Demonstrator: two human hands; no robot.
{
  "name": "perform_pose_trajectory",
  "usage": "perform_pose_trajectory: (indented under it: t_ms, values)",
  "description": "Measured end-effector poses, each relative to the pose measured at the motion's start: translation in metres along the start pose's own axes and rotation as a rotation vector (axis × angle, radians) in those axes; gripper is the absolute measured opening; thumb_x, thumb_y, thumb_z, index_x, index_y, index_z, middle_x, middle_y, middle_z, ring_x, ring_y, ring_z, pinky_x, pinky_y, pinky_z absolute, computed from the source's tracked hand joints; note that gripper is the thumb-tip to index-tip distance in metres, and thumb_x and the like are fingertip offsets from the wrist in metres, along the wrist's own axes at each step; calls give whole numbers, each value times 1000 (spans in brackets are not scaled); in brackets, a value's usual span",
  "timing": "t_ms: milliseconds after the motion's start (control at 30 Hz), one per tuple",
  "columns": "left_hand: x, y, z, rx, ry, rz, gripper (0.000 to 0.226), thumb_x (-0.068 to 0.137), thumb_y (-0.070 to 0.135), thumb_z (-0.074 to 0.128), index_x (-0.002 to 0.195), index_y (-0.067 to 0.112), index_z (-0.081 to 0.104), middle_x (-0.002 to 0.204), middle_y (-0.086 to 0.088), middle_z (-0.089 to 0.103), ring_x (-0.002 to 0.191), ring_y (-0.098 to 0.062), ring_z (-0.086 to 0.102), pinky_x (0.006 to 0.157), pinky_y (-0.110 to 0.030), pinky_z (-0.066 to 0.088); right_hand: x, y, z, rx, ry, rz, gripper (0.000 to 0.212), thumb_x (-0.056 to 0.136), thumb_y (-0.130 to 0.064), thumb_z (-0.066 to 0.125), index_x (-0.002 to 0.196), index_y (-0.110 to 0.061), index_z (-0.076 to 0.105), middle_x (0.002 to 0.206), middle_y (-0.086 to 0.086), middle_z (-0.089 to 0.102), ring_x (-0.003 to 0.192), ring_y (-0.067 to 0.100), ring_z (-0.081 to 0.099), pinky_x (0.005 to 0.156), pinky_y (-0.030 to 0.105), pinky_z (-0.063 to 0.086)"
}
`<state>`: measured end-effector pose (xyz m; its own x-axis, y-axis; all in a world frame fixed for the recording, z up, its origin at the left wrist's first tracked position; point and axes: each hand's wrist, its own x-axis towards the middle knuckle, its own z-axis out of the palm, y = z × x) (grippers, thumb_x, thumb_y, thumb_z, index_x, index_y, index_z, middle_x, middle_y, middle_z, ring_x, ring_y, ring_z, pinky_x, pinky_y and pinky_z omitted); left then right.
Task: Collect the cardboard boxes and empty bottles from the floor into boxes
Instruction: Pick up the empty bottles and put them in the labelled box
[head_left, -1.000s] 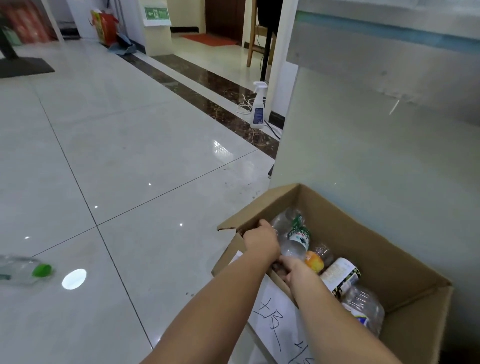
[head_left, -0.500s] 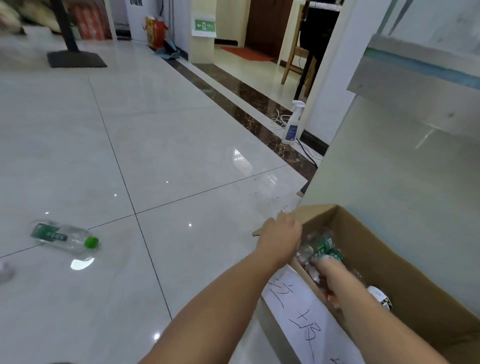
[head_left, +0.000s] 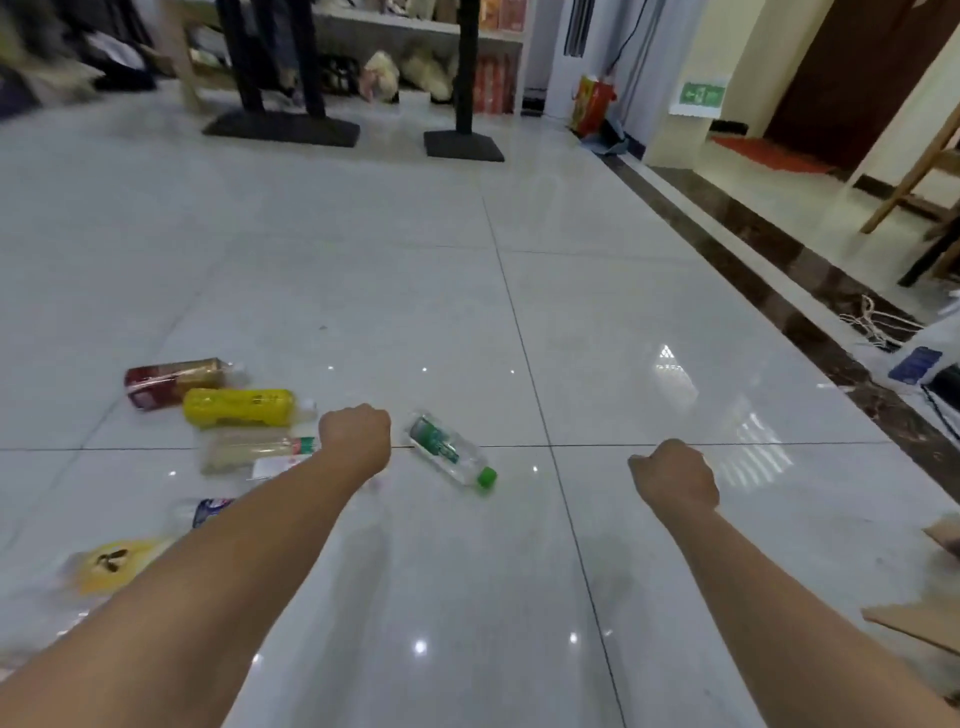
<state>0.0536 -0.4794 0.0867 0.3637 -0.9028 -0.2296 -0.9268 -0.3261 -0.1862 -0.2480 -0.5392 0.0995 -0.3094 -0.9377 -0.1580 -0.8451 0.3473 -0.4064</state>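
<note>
Several empty bottles lie on the shiny tile floor. A clear bottle with a green cap (head_left: 451, 457) lies between my hands. To the left are a yellow bottle (head_left: 240, 407), a red-labelled bottle (head_left: 174, 381), a pale clear bottle (head_left: 249, 450), a blue-labelled one (head_left: 210, 512) partly behind my left forearm and a yellow-orange one (head_left: 111, 564). My left hand (head_left: 355, 435) hovers just left of the green-capped bottle, fingers curled, holding nothing. My right hand (head_left: 674, 478) is a fist over bare floor, empty. Flaps of the cardboard box (head_left: 919, 618) show at the right edge.
Two black stand bases (head_left: 283, 129) (head_left: 464, 145) rest on the floor ahead, with cluttered shelves behind. A dark marble strip (head_left: 769, 260) runs along the right. A spray bottle (head_left: 917, 364) and cables lie at the right edge, near a wooden chair leg (head_left: 909, 171).
Both hands have come out of the cardboard box and hold nothing. The view swung left, away from the box, toward the bottles scattered on the floor.
</note>
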Motion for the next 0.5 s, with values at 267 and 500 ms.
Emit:
perform_pose_trajectory:
  t_ms: [267, 500]
  values:
    - [-3, -118, 104, -105, -130, -302, 46, 90, 11, 49, 136, 10, 39, 137, -12, 44, 117, -23, 52, 82, -30, 49, -25, -126, 127, -153, -332, -272, 25, 85, -23, 57, 68, -13, 43, 86, 6, 51, 79, 25, 49, 69, 26, 38]
    - [24, -96, 148, -277, -152, -245, 79, 90, 11, 49, 153, 26, 4, 160, -10, -7, 103, -32, 62, 75, -34, 48, 15, -108, 175, -209, -471, -304, 39, 81, -25, 67, 108, -1, 52, 110, 18, 55, 101, 32, 56, 67, 28, 42]
